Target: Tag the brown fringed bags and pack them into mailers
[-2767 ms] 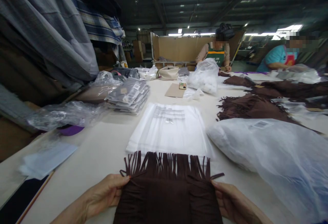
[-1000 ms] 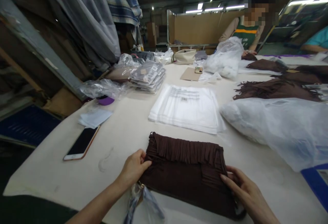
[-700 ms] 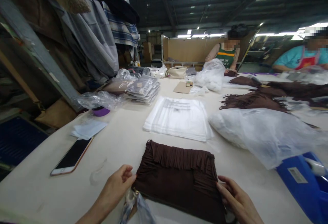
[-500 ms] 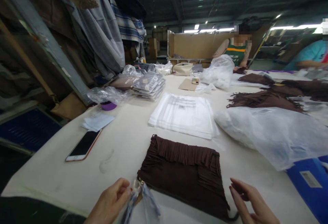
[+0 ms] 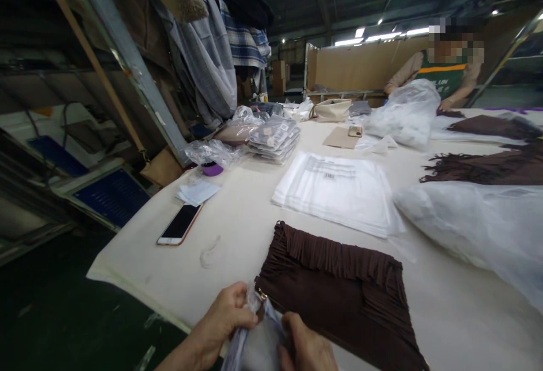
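A dark brown fringed pouch (image 5: 326,286) lies flat on the table in front of me. At its near left corner is a gold-coloured metal clasp (image 5: 262,293). My left hand (image 5: 227,317) is closed on a clear plastic bag (image 5: 259,340) beside that clasp. On the bag's other side, my right hand (image 5: 307,343) grips its edge with bent fingers. Some of the bag is hidden by the hands and cut off by the lower frame edge.
Beyond the pouch lies a stack of white plastic bags (image 5: 337,190). A phone (image 5: 180,225) rests at left near packed goods (image 5: 274,139). A large translucent bag (image 5: 470,218) and brown fringed pieces (image 5: 492,164) are at right. A co-worker (image 5: 445,71) works across the table (image 5: 237,235).
My right hand has moved left from beside the pouch's right end to the clear plastic bag, now held by both hands. The view has turned left.
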A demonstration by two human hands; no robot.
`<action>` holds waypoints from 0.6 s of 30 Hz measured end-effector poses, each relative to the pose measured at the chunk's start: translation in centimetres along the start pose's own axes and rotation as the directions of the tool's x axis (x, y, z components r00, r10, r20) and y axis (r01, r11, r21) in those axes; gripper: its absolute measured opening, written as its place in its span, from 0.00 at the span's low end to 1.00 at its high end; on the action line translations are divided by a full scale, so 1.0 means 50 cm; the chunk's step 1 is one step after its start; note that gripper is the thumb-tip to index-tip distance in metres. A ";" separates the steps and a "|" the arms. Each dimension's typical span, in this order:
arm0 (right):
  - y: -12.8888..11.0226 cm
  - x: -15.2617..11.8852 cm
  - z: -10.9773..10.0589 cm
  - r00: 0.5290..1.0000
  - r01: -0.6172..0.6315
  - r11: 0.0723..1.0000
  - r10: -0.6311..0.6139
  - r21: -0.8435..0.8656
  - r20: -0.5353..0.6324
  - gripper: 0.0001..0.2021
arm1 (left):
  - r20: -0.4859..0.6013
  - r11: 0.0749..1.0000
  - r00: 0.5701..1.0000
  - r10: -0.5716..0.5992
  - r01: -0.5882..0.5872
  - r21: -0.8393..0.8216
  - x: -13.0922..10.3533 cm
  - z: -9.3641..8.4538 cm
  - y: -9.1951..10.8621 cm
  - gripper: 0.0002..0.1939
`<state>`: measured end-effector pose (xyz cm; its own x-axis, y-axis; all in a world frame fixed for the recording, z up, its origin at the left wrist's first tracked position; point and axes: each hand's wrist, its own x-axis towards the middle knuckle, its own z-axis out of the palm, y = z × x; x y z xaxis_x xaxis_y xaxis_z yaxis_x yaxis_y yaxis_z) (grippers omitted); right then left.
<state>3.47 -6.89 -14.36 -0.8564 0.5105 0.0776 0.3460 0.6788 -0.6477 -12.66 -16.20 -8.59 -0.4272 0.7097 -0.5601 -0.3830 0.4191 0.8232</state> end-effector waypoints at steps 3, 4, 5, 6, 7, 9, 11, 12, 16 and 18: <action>0.002 0.022 -0.040 0.950 -0.276 0.800 0.144 0.533 0.275 0.08 | 0.272 0.910 0.960 -0.064 0.168 -0.379 0.001 -0.020 -0.001 0.18; 0.002 0.029 -0.052 0.923 -0.359 0.656 0.144 0.664 0.357 0.07 | 0.316 0.883 0.946 -0.078 0.213 -0.419 0.001 -0.025 -0.004 0.16; -0.001 0.036 -0.061 0.896 -0.428 0.510 0.135 0.746 0.422 0.07 | 0.335 0.865 0.938 -0.088 0.239 -0.441 0.002 -0.027 -0.008 0.13; -0.004 0.041 -0.068 0.875 -0.478 0.387 0.130 0.788 0.467 0.07 | 0.337 0.855 0.937 -0.089 0.246 -0.457 0.004 -0.028 -0.013 0.12; -0.007 0.044 -0.073 0.860 -0.508 0.294 0.127 0.809 0.494 0.08 | 0.328 0.850 0.941 -0.080 0.236 -0.471 0.006 -0.026 -0.018 0.11; -0.014 0.047 -0.077 0.852 -0.524 0.172 0.117 0.834 0.511 0.08 | 0.323 0.852 0.944 -0.068 0.223 -0.473 0.010 -0.019 -0.027 0.12; -0.019 0.044 -0.077 0.854 -0.519 0.095 0.103 0.850 0.510 0.10 | 0.327 0.866 0.943 -0.064 0.215 -0.452 0.011 -0.014 -0.030 0.13; -0.019 0.042 -0.078 0.854 -0.518 0.077 0.098 0.852 0.511 0.11 | 0.332 0.873 0.941 -0.066 0.216 -0.438 0.010 -0.014 -0.027 0.14; -0.008 0.038 -0.080 0.853 -0.521 0.057 0.076 0.852 0.516 0.14 | 0.332 0.898 0.937 -0.105 0.233 -0.373 -0.016 -0.031 -0.004 0.17; 0.002 0.037 -0.077 0.855 -0.518 0.065 0.063 0.853 0.515 0.15 | 0.350 0.896 0.928 -0.129 0.260 -0.359 -0.030 -0.043 0.003 0.17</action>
<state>3.40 -3.85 -11.35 -0.9077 0.2074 -0.3647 0.1395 -0.6705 -0.7286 -13.84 -18.42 -7.85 -0.0598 0.8026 -0.5936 -0.7484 0.3575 0.5587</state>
